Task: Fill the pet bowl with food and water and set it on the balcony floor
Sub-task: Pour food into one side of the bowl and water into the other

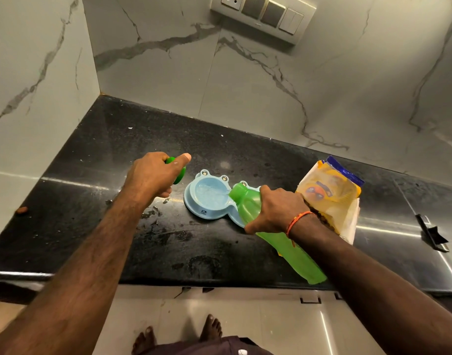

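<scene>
Bare feet and pale floor tiles sit lowest in view, below the edge of the black speckled stone counter (97, 155) where I work. Wrapped tight round the shoulder of the tilted green plastic bottle (283, 242) is my right hand (276, 211); the bottle's long axis runs from low near my hip up and leftward, its mouth over the left well of the pale blue twin-well plastic pet bowl (207, 198), where water is pooling. That bowl lies just left of the grip. My left hand (153, 175), closed on the round green cap (179, 172), hovers beside the bowl's left rim. A yellow food bag (332, 190) stands just beyond my right hand; the right well is hidden
</scene>
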